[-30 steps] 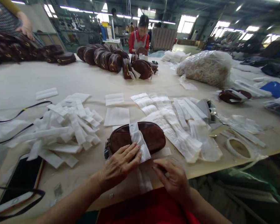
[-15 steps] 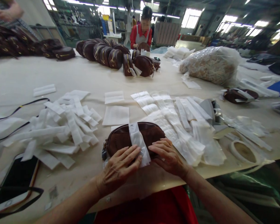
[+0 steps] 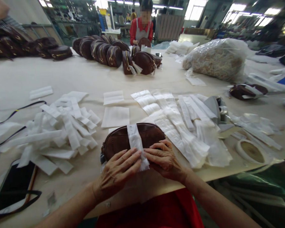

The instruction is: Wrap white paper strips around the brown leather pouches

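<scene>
Two bare hands on a brown pouch (image 3: 116,141), a white strip (image 3: 133,134) across it, near the front edge of the table (image 3: 68,76).
From afar, I see the left hand (image 3: 120,167) flat, fingers outstretched over the strip; the right hand (image 3: 165,160) touches beside it, thumb hidden, so I cannot tell whether it pinches. I judge the strip could skew or crease under uneven pulling, or slip if the left fingers lifted.
</scene>
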### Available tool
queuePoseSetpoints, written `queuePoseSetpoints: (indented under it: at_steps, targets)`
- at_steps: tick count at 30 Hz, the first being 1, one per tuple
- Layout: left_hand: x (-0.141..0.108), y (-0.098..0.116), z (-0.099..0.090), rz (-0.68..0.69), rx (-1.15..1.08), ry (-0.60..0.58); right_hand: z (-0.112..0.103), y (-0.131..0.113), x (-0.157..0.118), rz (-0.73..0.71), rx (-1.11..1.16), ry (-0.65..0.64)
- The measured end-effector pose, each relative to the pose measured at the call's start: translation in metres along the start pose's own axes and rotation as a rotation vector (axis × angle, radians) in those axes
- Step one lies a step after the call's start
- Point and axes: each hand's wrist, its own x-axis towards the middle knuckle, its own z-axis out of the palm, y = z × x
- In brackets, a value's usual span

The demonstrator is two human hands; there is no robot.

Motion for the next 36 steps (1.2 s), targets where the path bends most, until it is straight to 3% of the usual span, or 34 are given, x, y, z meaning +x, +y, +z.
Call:
queuePoseSetpoints:
  at_steps: [6, 11, 21, 32, 36]
  targets:
    - [-0.002, -0.003, -0.005, 0.011, 0.054, -0.054, 0.012, 0.004, -0.006, -0.007, 0.030, 0.039]
    - [-0.001, -0.002, -0.006, 0.073, 0.129, -0.122, 0.010, 0.006, -0.010, -0.073, -0.034, 0.046]
    - [-0.013, 0.004, 0.009, 0.063, 0.156, -0.073, 0.012, 0.004, -0.014, -0.091, -0.153, 0.045]
    - [-0.017, 0.000, 0.006, 0.137, 0.113, -0.040, 0.014, 0.002, -0.015, -0.134, -0.158, 0.070]
    - [-0.020, -0.003, 0.000, 0.167, 0.099, -0.084, 0.016, 0.001, -0.017, -0.128, -0.160, 0.069]
